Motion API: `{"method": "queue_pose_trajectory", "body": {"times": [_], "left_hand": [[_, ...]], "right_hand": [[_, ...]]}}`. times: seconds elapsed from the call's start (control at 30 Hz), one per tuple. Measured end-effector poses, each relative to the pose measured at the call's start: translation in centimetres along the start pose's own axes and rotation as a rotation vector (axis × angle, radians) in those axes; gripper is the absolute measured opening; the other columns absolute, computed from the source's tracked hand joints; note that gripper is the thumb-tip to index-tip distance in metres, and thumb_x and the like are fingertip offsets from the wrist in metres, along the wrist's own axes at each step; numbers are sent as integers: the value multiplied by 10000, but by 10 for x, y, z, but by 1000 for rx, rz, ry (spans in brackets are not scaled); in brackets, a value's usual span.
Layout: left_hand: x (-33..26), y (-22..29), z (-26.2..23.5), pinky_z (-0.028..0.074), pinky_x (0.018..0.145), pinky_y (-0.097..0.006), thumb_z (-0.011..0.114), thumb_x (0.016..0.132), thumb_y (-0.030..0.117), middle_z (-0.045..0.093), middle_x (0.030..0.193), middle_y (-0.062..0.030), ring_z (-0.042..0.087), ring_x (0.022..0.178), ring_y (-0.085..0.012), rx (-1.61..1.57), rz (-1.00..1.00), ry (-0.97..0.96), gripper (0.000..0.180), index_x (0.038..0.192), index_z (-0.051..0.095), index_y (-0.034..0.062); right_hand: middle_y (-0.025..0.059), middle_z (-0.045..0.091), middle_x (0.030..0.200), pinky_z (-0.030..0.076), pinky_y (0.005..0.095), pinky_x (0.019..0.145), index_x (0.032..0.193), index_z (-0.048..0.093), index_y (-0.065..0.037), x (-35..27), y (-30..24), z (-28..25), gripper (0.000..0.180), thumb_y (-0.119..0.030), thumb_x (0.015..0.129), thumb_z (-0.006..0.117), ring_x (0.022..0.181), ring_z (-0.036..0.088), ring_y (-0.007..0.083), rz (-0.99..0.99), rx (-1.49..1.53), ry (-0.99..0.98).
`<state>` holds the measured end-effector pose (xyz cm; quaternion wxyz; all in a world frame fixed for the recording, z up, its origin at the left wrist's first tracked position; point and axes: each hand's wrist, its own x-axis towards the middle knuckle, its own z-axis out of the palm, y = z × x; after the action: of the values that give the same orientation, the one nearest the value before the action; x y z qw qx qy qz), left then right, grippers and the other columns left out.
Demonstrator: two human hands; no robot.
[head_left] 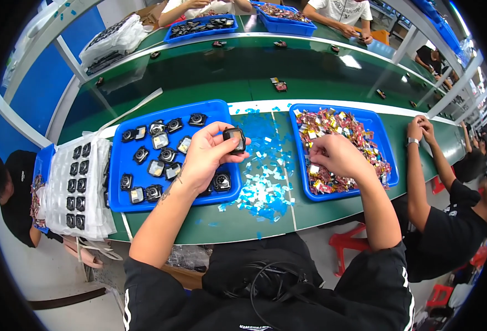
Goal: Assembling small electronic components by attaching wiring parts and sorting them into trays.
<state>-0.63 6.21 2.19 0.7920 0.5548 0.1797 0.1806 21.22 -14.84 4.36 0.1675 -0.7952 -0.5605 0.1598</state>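
Observation:
My left hand (204, 155) is closed around a small black square housing (234, 138), held up near the inner edge of the left blue tray (123, 203). Its face looks greyish and is tipped toward me. In that tray lie several similar black housings (167, 155), some showing a round ring, others a pale square face. My right hand (340, 159) reaches over the right blue tray (393, 149), which is heaped with small reddish, gold and white flexible circuit pieces (359, 128). Its fingertips are pinched together at the pile; anything between them is too small to make out.
Blue and white film scraps (263, 193) litter the green bench between the trays. A white tray stack (86, 220) with rows of housings stands at left. Beyond a white rail runs a green conveyor (199, 74) carrying scattered parts. Co-workers' arms (420, 138) are close on the right.

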Motion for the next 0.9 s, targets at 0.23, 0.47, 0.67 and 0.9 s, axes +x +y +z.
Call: {"method": "queue_pose_trajectory", "body": {"times": [0.23,0.47,0.67,0.9], "left_hand": [[-10,-7,18,508,609,-220,522,972,153,614,1015,-99,608,779,-119,154,66,-68,368,1331,460,99],[-18,-8,37,474,770,-309,824,728,332,542,961,-73,554,890,-185,540,179,-230,359,988,702,116],[-25,-12,43,480,694,-302,793,745,244,554,916,-96,578,777,-184,546,167,-246,235,874,723,61],[-28,-21,38,458,556,-259,752,764,154,567,886,-97,561,738,-150,496,156,-212,157,884,733,54]], "right_hand": [[146,592,807,454,359,660,913,551,24,-27,-15,-9,50,-24,900,550,706,587,273,-11,178,416],[83,626,769,446,266,603,847,645,21,-27,-69,3,53,-32,852,648,667,580,148,-183,408,240],[31,630,734,425,204,561,867,632,13,-16,-81,32,63,-21,845,681,625,539,53,-108,665,277],[1,591,776,443,190,588,876,566,5,-11,-78,49,115,-35,872,674,686,527,29,-27,854,301]]}}
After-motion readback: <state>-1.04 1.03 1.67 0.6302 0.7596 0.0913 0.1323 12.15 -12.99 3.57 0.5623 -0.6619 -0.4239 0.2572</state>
